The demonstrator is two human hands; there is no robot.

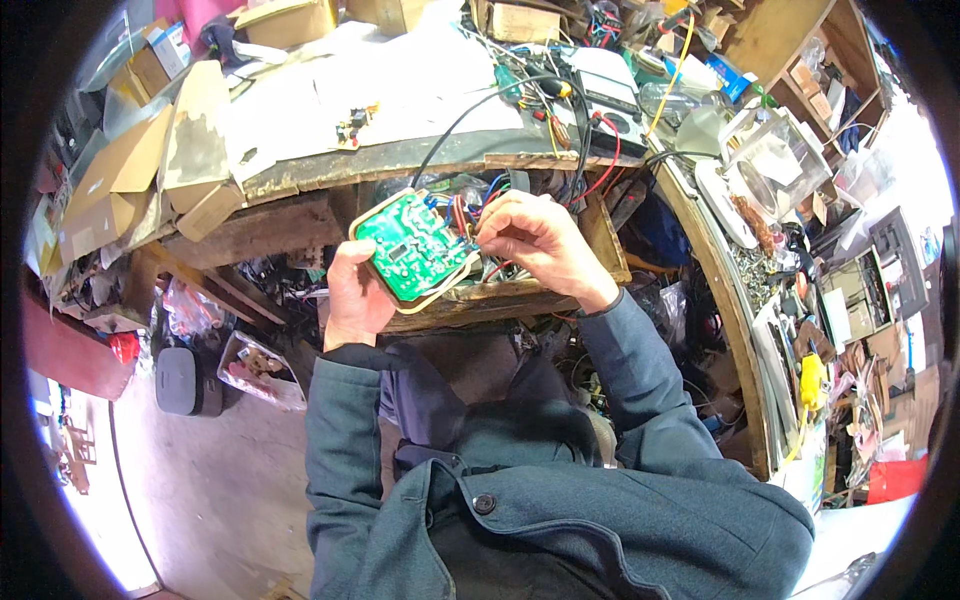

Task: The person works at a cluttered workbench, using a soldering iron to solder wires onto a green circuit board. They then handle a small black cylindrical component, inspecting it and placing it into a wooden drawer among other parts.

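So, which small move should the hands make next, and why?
Perhaps the right hand should gently separate the thin, multicoloured wires: they crowd together close to it, at the right side of the green, roughly rectangular circuit board. The left hand supports that board from its left side, which should keep it steady.

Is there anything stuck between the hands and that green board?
Nothing visible blocks the left hand: it holds the green circuit board by its left side. At the right hand's fingertips, coloured wires crowd the board's right edge; I can't tell whether those fingertips touch the board.
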